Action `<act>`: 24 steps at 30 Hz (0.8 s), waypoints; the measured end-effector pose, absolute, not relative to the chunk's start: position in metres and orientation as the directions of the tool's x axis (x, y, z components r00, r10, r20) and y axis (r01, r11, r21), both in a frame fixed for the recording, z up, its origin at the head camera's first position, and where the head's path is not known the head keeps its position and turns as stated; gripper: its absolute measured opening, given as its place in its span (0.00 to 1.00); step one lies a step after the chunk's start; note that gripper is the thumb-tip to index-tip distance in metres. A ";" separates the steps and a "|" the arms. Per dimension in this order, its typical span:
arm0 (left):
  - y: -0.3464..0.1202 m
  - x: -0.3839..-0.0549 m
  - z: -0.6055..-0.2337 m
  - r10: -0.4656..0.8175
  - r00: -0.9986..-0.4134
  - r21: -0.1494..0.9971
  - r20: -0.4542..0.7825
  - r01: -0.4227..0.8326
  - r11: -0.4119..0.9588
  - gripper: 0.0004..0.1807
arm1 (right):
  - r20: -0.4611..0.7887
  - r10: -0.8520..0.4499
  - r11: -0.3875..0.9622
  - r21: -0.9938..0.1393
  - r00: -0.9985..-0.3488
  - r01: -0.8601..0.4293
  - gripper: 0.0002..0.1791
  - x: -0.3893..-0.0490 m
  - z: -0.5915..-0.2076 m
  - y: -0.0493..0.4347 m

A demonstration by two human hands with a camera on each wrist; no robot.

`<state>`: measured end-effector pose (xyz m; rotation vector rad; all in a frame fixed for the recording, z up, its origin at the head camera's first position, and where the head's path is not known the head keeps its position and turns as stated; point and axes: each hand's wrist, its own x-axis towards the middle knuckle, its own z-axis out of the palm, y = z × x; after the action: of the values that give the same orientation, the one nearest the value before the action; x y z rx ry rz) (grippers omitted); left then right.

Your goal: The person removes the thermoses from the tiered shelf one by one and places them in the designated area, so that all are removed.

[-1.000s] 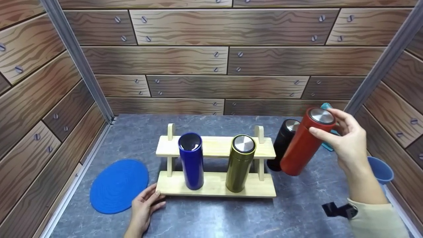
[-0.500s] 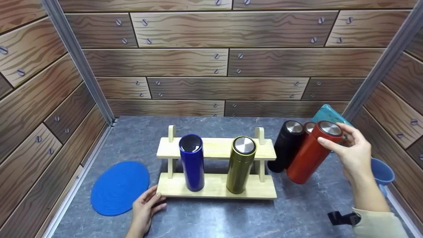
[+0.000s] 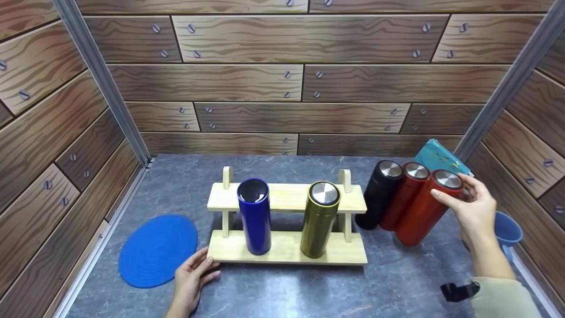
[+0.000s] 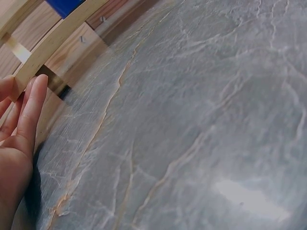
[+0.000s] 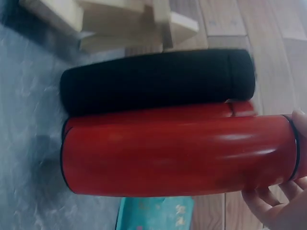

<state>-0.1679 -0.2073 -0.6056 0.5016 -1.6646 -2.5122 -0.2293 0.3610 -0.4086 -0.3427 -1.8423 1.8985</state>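
Observation:
On the right, my right hand point(image 3: 476, 207) grips a red thermos point(image 3: 426, 214) around its top, below the steel lid. A second red thermos point(image 3: 404, 198) stands between it and a black thermos point(image 3: 378, 196); in the right wrist view the held one largely hides it. My left hand point(image 3: 192, 278) pinches the front left corner of the wooden two-tier rack point(image 3: 287, 249), thumb above and fingers beneath the lower shelf, as the left wrist view shows. On that lower shelf a blue thermos point(image 3: 256, 221) and an olive-gold thermos point(image 3: 320, 225) stand upright.
A round blue mat point(image 3: 159, 251) lies left of the rack. Behind the red thermoses lies a teal packet point(image 3: 441, 158). A blue cup point(image 3: 507, 229) stands at the right, partly behind my forearm. Wood-patterned walls enclose the grey marbled table point(image 3: 287, 291).
The held red thermos has moved right and toward me and now stands more upright, on the table. The second red thermos, hidden at first, shows beside it. My left hand stays put.

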 end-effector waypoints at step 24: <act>-0.208 -0.167 -0.605 -0.246 -0.943 0.903 -0.223 -0.105 -0.417 0.31 | 0.109 0.600 0.007 -0.991 -0.793 -0.131 0.41 -0.270 -0.432 0.386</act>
<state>-0.1671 -0.2079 -0.6051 0.4987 -1.6455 -2.5261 -0.2699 0.3861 -0.4324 -0.4814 -1.7724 1.8388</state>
